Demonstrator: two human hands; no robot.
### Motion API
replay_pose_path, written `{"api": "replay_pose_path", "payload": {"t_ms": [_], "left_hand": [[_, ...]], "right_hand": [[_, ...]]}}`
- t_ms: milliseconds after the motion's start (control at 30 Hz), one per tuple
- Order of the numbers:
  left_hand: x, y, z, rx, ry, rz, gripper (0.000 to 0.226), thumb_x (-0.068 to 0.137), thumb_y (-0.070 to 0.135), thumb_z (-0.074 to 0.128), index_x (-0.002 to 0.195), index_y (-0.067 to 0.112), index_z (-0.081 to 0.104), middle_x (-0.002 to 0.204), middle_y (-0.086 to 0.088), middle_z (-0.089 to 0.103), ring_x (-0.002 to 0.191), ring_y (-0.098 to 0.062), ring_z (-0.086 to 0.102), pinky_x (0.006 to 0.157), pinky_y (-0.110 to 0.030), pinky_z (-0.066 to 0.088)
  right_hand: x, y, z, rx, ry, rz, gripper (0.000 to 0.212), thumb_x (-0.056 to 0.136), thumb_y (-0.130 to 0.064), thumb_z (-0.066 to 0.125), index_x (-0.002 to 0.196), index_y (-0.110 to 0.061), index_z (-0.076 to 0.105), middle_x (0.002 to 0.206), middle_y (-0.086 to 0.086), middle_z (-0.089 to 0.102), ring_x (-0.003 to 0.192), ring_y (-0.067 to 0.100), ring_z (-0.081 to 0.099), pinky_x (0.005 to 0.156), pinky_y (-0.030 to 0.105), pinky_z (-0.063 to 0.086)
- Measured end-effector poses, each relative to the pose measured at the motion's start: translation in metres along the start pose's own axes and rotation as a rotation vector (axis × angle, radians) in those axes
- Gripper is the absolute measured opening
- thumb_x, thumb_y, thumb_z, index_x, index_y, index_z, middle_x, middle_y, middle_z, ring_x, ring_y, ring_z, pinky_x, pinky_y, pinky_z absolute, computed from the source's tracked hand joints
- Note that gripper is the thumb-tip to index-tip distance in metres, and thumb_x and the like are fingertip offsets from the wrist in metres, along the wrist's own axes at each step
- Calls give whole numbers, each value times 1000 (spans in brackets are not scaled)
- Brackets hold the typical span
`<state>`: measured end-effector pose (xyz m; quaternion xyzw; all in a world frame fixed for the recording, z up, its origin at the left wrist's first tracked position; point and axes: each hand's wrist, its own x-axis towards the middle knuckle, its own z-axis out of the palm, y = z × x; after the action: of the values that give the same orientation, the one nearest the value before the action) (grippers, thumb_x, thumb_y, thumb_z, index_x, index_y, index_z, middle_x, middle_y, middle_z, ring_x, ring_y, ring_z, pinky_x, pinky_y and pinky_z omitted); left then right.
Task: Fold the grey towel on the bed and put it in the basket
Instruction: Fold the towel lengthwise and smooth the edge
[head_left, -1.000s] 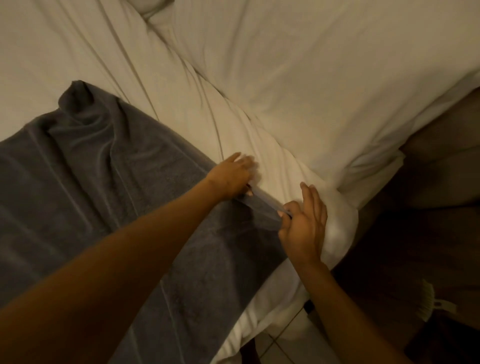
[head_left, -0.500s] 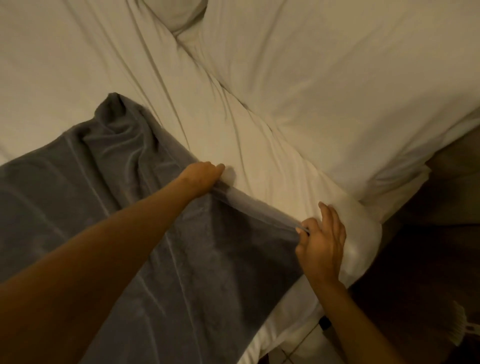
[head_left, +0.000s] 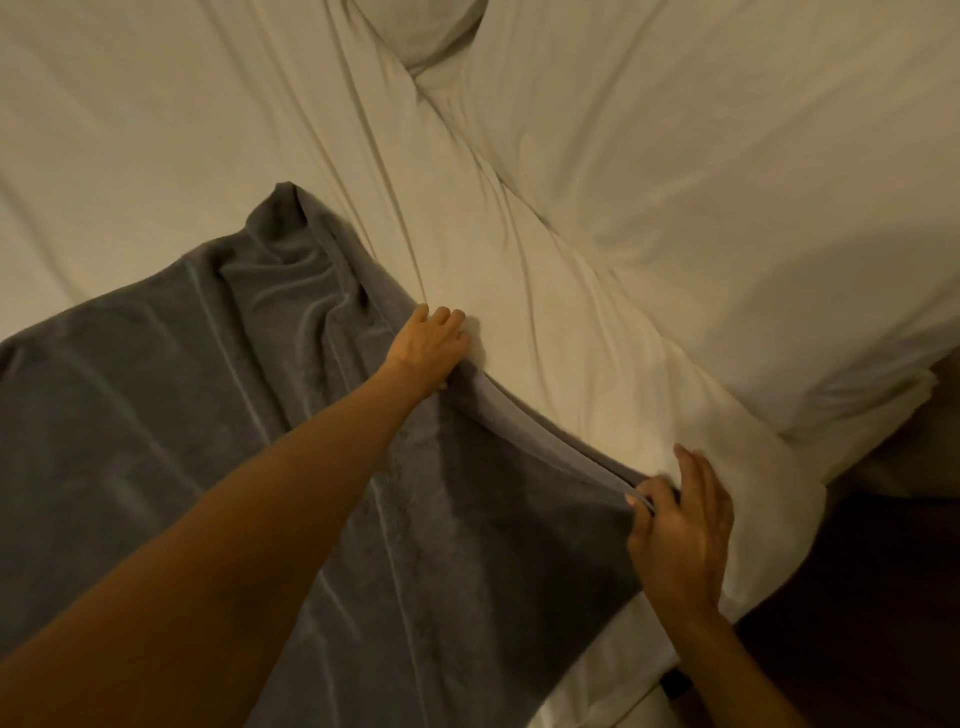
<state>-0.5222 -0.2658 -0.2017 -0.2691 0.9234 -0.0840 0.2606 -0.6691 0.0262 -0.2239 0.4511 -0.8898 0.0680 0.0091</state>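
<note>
The grey towel (head_left: 218, 431) lies spread over the left and middle of the white bed (head_left: 156, 130), wrinkled toward its far corner. My left hand (head_left: 428, 348) grips the towel's right-hand edge partway along, fingers over the hem and thumb beneath. My right hand (head_left: 680, 525) pinches the same edge at its near corner between thumb and forefinger, the other fingers straight on the sheet. The edge is stretched taut between the two hands. No basket is in view.
A large white pillow (head_left: 727, 182) fills the upper right, with a second pillow (head_left: 426, 26) at the top. The bed's corner (head_left: 779, 519) drops off at the right to a dark floor (head_left: 857, 623).
My hands have slid apart along the towel's edge, the left further up the bed, the right staying at the corner, pulling the hem straight. The camera view has shifted as well.
</note>
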Motion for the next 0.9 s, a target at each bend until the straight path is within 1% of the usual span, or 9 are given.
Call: {"api": "replay_pose_path", "payload": {"t_ms": [100, 200, 300, 400, 533, 633, 700, 767, 900], "left_hand": [[5, -13, 5, -14, -61, 24, 66, 88, 36, 62, 141, 9, 32, 142, -11, 44, 130, -30, 44, 117, -46, 19], [5, -19, 6, -103, -95, 98, 57, 91, 25, 59, 138, 10, 32, 132, -10, 56, 120, -31, 55, 118, -46, 20], [1, -16, 1, -138, -32, 154, 50, 90, 10, 55, 135, 13, 34, 128, -9, 56, 118, -31, 53, 116, -49, 20], [-3, -14, -3, -29, 26, 196, 43, 90, 9, 54, 131, 16, 41, 128, -9, 53, 121, -29, 49, 117, -52, 16], [-5, -32, -6, 110, 6, 214, 29, 93, 30, 52, 119, 18, 57, 115, -3, 64, 119, -26, 53, 117, -56, 6], [-6, -55, -8, 218, -57, 180, 44, 90, 56, 45, 111, 22, 63, 109, 1, 67, 116, -23, 55, 117, -57, 1], [-8, -74, -10, 301, -111, 153, 42, 91, 55, 43, 110, 23, 64, 107, 2, 67, 114, -20, 56, 116, -58, -2], [-12, -96, -11, 391, -168, 122, 30, 93, 42, 47, 110, 23, 64, 107, 4, 67, 114, -19, 56, 117, -60, -1], [-19, -149, -11, 513, -292, 23, 36, 92, 47, 50, 118, 24, 59, 117, 6, 64, 119, -16, 54, 115, -62, 3]], "right_hand": [[1, -1, 1, 0, 3, -2, 35, 88, -31, 37, 79, -9, 63, 129, 21, 53, 125, 38, 40, 99, 53, 35], [2, -2, 2, -15, -3, -5, 33, 86, -30, 39, 78, -9, 63, 129, 22, 53, 124, 38, 40, 100, 53, 34], [1, -4, 4, -8, -14, 5, 30, 86, -29, 41, 78, -10, 62, 130, 22, 53, 125, 39, 42, 101, 53, 33], [0, -5, 2, -7, -23, 8, 31, 85, -30, 40, 77, -10, 63, 130, 21, 54, 125, 39, 43, 101, 54, 32], [2, -5, -2, -7, 1, 17, 36, 86, -32, 38, 76, -9, 63, 128, 23, 55, 124, 41, 44, 101, 57, 31], [8, -5, -4, -36, 1, 39, 41, 88, -34, 35, 77, -8, 65, 129, 22, 53, 125, 40, 42, 103, 57, 26], [13, -3, -4, -61, -18, 71, 42, 88, -34, 34, 78, -8, 65, 132, 21, 51, 128, 37, 38, 105, 55, 22], [20, 0, -4, -86, -43, 108, 40, 86, -33, 35, 78, -8, 66, 134, 19, 48, 129, 35, 35, 107, 54, 18], [26, 5, -8, -110, -118, 187, 13, 80, -18, 65, 77, -6, 69, 135, 20, 48, 130, 37, 35, 106, 59, 20]]}}
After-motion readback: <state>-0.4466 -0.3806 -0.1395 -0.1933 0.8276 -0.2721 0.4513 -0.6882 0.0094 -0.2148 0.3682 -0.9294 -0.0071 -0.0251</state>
